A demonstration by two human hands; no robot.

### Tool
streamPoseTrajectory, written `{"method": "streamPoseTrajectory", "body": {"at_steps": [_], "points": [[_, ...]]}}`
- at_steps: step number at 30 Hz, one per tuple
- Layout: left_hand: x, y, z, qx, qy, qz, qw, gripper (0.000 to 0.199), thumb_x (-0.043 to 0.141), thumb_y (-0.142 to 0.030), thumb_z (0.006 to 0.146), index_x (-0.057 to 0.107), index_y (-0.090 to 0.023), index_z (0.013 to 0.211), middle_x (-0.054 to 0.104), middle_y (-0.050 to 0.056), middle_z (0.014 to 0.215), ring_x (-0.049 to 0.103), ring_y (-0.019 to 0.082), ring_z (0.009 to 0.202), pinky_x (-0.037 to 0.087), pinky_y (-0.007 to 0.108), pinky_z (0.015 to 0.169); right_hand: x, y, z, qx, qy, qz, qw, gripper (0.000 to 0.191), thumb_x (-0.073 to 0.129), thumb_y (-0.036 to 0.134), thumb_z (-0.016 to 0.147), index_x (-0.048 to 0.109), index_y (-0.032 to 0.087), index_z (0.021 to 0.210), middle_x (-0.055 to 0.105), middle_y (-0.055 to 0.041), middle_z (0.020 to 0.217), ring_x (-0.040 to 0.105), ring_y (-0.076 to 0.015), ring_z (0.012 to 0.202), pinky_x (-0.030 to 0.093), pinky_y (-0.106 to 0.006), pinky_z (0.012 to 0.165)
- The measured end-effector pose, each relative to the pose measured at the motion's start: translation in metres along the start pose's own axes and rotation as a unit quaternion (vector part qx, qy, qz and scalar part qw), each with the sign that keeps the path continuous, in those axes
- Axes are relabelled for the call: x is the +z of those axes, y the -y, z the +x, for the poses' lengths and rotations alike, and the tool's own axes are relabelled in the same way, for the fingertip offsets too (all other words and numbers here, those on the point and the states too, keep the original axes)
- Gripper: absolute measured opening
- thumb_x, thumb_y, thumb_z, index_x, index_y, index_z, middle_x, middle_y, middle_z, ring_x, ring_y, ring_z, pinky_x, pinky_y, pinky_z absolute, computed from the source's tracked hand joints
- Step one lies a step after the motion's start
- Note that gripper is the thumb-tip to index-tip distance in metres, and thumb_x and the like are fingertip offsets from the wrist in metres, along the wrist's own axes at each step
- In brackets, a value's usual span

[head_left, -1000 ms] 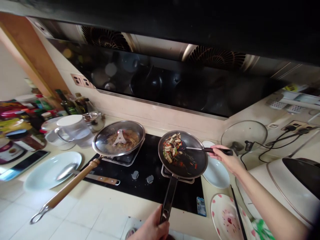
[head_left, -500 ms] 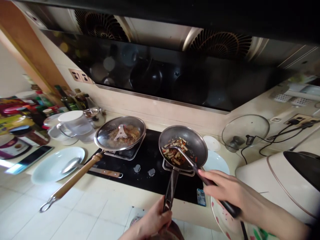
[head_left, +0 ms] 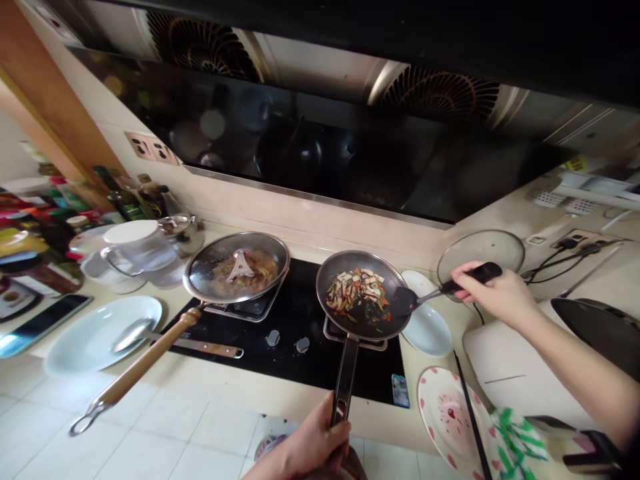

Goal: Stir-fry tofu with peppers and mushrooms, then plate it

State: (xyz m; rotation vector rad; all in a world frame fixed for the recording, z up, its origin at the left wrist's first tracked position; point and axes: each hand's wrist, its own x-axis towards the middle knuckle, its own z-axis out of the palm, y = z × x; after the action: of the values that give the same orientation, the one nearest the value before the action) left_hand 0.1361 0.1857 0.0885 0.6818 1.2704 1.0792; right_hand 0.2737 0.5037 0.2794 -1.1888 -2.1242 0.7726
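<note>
My left hand [head_left: 320,437] is closed round the end of the black handle of a frying pan [head_left: 370,327], which rests on the right burner. Sliced food [head_left: 357,290], pale strips with bits of red and green, lies in the pan's left and middle part. In my right hand [head_left: 493,290] is a spatula [head_left: 440,291], gripped by its black handle. Its dark blade dips over the pan's right rim, apart from most of the food. On the left burner a wok [head_left: 193,310] with a long wooden handle is covered by a glass lid [head_left: 260,260] with an Eiffel-tower-shaped knob.
A pale oval plate [head_left: 75,340] with a metal spoon-like utensil stands left of the hob [head_left: 225,363]. Right of the pan are a light blue plate [head_left: 430,330], a heart-patterned plate [head_left: 435,407] under black chopsticks [head_left: 473,420], and a white appliance [head_left: 520,367]. Bottles [head_left: 120,197] crowd the back left.
My right hand has moved up and right, swinging the spatula from the pan's middle to its right rim. The food is spread differently. My left hand keeps its hold on the pan handle.
</note>
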Motion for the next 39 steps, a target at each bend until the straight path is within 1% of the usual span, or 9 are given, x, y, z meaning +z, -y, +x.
{"method": "streamPoseTrajectory", "body": {"at_steps": [4, 7, 12, 16, 19, 24, 27, 32, 39], "points": [[0.0, 0.002, 0.001, -0.007, -0.014, -0.004, 1.0, 0.019, 0.048, -0.026, 0.078, 0.034, -0.022, 0.089, 0.052, -0.01, 0.051, 0.039, 0.005, 0.034, 0.029, 0.018, 0.036, 0.042, -0.031, 0.003, 0.04, -0.045, 0.104, 0.993, 0.024, 0.053, 0.042, 0.08, 0.061, 0.019, 0.084, 0.069, -0.0059, 0.062, 0.069, -0.0235, 0.057, 0.061, -0.037, 0.057], [-0.002, 0.005, 0.002, -0.006, -0.016, -0.004, 1.0, 0.02, 0.049, -0.025, 0.077, 0.034, -0.022, 0.09, 0.051, -0.011, 0.05, 0.039, 0.005, 0.034, 0.029, 0.018, 0.036, 0.066, -0.031, -0.02, 0.006, -0.001, 0.152, 0.988, 0.026, 0.057, 0.045, 0.079, 0.063, 0.02, 0.084, 0.072, -0.0083, 0.081, 0.071, -0.0241, 0.069, 0.061, -0.039, 0.069], [-0.005, 0.009, 0.002, -0.034, -0.026, 0.009, 0.999, 0.021, 0.05, -0.026, 0.078, 0.038, -0.021, 0.094, 0.053, -0.01, 0.054, 0.042, 0.006, 0.038, 0.028, 0.018, 0.038, 0.052, -0.001, -0.06, -0.239, 0.074, 0.082, 0.965, 0.011, 0.064, 0.031, 0.081, 0.07, 0.025, 0.088, 0.071, -0.0062, 0.102, 0.066, -0.0241, 0.097, 0.053, -0.038, 0.089], [-0.004, 0.003, 0.0, -0.042, -0.039, 0.031, 0.998, 0.019, 0.049, -0.024, 0.079, 0.039, -0.021, 0.095, 0.053, -0.009, 0.055, 0.043, 0.006, 0.041, 0.028, 0.019, 0.04, 0.049, 0.001, -0.074, -0.29, 0.086, 0.077, 0.95, 0.011, 0.059, 0.025, 0.085, 0.068, 0.025, 0.091, 0.072, -0.0053, 0.098, 0.067, -0.0222, 0.097, 0.054, -0.035, 0.085], [-0.003, -0.005, -0.001, -0.045, -0.041, 0.041, 0.997, 0.018, 0.049, -0.023, 0.079, 0.04, -0.02, 0.094, 0.053, -0.009, 0.054, 0.043, 0.007, 0.044, 0.028, 0.02, 0.043, 0.06, -0.012, -0.066, -0.33, 0.077, 0.013, 0.941, 0.015, 0.057, 0.022, 0.086, 0.067, 0.026, 0.096, 0.069, -0.0069, 0.109, 0.065, -0.0219, 0.099, 0.052, -0.037, 0.088], [-0.003, -0.006, -0.002, -0.042, -0.042, 0.046, 0.997, 0.018, 0.049, -0.023, 0.079, 0.041, -0.019, 0.094, 0.052, -0.008, 0.055, 0.042, 0.007, 0.046, 0.029, 0.02, 0.046, 0.077, -0.028, -0.056, -0.415, 0.216, -0.112, 0.877, 0.026, 0.049, 0.009, 0.083, 0.067, 0.022, 0.096, 0.058, -0.0115, 0.13, 0.058, -0.0224, 0.111, 0.05, -0.038, 0.092], [-0.005, 0.003, -0.001, -0.039, -0.031, 0.035, 0.998, 0.02, 0.048, -0.025, 0.079, 0.039, -0.02, 0.096, 0.051, -0.009, 0.054, 0.04, 0.006, 0.041, 0.027, 0.02, 0.041, 0.06, -0.021, -0.081, -0.428, 0.302, -0.144, 0.839, 0.032, 0.049, 0.003, 0.074, 0.067, 0.022, 0.093, 0.054, -0.0111, 0.135, 0.053, -0.025, 0.117, 0.051, -0.037, 0.09], [-0.007, 0.009, 0.002, -0.035, -0.031, 0.022, 0.999, 0.019, 0.049, -0.024, 0.08, 0.041, -0.02, 0.096, 0.054, -0.008, 0.056, 0.043, 0.005, 0.04, 0.029, 0.018, 0.04, 0.02, 0.003, -0.131, -0.408, 0.35, -0.169, 0.826, 0.044, 0.052, 0.003, 0.067, 0.066, 0.027, 0.101, 0.054, -0.0063, 0.137, 0.054, -0.0267, 0.119, 0.053, -0.034, 0.089], [-0.007, 0.006, 0.001, -0.032, -0.024, 0.021, 0.999, 0.023, 0.052, -0.03, 0.08, 0.039, -0.02, 0.096, 0.052, -0.009, 0.054, 0.04, 0.005, 0.039, 0.026, 0.018, 0.039, 0.053, -0.007, -0.112, -0.407, 0.252, -0.168, 0.862, 0.026, 0.048, 0.007, 0.077, 0.065, 0.021, 0.089, 0.059, -0.0132, 0.127, 0.058, -0.0246, 0.11, 0.054, -0.036, 0.085]]}}
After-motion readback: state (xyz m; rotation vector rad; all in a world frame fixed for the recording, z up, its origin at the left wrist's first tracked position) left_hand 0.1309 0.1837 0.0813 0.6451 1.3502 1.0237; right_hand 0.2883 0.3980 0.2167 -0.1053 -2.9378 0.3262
